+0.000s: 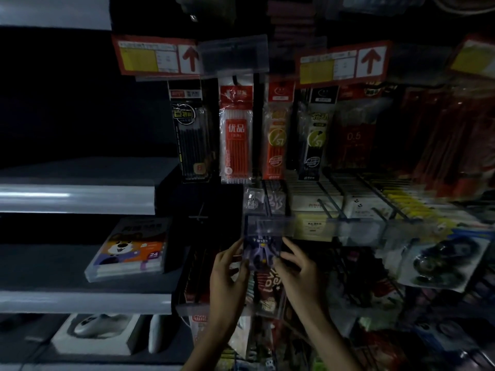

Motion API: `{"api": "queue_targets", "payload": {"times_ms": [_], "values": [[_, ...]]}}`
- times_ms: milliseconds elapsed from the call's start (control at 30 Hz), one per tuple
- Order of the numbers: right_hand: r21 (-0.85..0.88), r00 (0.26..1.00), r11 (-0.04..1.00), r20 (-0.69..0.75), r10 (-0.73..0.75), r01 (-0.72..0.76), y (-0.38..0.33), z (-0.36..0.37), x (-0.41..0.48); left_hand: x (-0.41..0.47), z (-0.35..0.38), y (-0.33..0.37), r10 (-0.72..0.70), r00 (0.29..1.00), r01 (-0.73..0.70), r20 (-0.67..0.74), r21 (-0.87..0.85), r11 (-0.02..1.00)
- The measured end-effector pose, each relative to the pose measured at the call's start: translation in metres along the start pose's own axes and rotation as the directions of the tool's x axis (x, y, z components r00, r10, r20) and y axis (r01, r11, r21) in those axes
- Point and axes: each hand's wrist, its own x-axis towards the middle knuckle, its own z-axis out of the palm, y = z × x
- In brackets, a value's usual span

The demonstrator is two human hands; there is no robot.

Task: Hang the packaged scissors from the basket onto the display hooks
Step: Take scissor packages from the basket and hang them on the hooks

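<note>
A purple scissors package (261, 254) is held upright between both hands, just below a clear price-tag holder (267, 226) at the end of a display hook. My left hand (227, 271) grips the package's left edge. Its right edge is gripped by my right hand (297, 266). The top of the package is level with the hook's tag; whether it hangs on the hook cannot be told in the dim light. The basket is out of view.
Pen refill packs (235, 135) hang above on pegs under red price labels (158, 56). More hooks with goods (348, 207) stretch right. Grey shelves (77, 198) at left carry a crayon box (131, 249). Packaged goods (270, 290) hang below the hands.
</note>
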Motion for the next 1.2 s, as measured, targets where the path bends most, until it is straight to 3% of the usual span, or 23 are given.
{"api": "queue_targets", "payload": {"times_ms": [233,433,633,733,867,1000,1200], "values": [[0.006,1.0,1.0,0.016,-0.002,0.002,0.001,-0.005,-0.001,-0.002,-0.001,0.0,-0.003,1.0,0.003,0.011,0.008,1.0],[0.137,0.993,0.99,-0.117,0.034,-0.017,0.0,-0.02,-0.017,-0.021,-0.009,0.019,-0.099,0.995,0.099,-0.013,-0.013,0.995],[0.212,0.971,0.977,-0.23,0.06,-0.01,-0.021,-0.014,-0.036,-0.063,-0.007,0.067,-0.272,0.932,0.331,0.241,-0.252,0.909],[0.251,0.954,0.967,-0.297,0.042,0.036,-0.03,-0.008,-0.041,-0.073,-0.005,0.065,-0.235,0.912,0.323,0.337,-0.234,0.917],[0.256,0.941,0.964,-0.337,0.014,0.077,-0.027,-0.004,-0.041,-0.066,-0.006,0.061,-0.169,0.961,0.213,0.219,-0.196,0.957],[0.306,0.961,0.95,-0.277,0.022,0.067,-0.022,-0.008,-0.048,-0.055,-0.013,0.062,-0.161,0.979,0.182,0.124,-0.185,0.966],[0.273,0.992,0.954,-0.013,-0.129,0.127,-0.017,-0.026,-0.057,-0.041,-0.02,0.061,-0.117,0.988,0.13,0.096,-0.133,0.983]]}}
